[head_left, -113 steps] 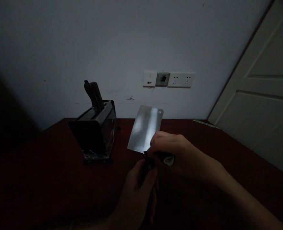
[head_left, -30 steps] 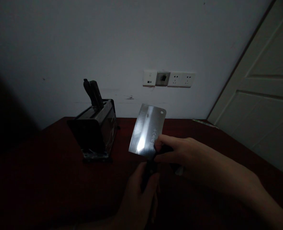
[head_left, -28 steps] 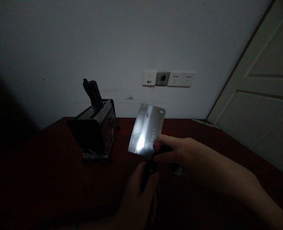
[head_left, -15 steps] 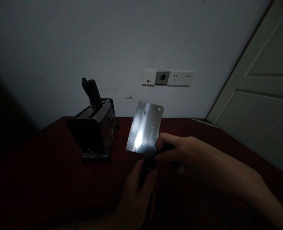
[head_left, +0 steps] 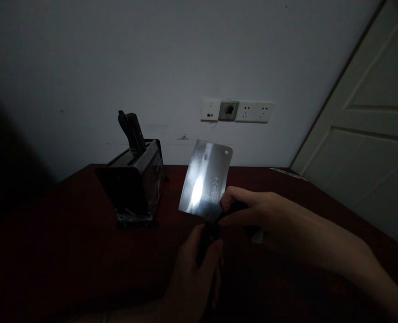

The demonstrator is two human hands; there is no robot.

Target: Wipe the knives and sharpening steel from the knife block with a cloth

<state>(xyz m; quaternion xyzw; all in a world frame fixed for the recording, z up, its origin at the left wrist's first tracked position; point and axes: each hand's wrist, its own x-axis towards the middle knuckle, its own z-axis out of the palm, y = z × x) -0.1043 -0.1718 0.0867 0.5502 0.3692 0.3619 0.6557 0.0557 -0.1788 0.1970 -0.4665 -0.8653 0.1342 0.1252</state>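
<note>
A steel cleaver (head_left: pixel 205 181) with a hole in its far corner stands blade-up over the dark red table (head_left: pixel 67 251). My left hand (head_left: pixel 194 278) is wrapped round its black handle from below. My right hand (head_left: pixel 249 211) is closed on a small dark thing with a pale end, pressed against the blade's lower right edge near the handle. What that thing is stays unclear in the dim light.
A black knife block (head_left: pixel 134 181) with two dark handles sticking up stands at the back left of the table. Wall sockets (head_left: pixel 237 111) sit on the white wall behind. A white door (head_left: pixel 370 148) is at the right. A thin green strip (head_left: pixel 288 173) lies at the far right edge.
The cleaver has tilted and shifted slightly, and its printed face with a bright glint now shows. My right hand has slid from over the blade's base to its right edge.
</note>
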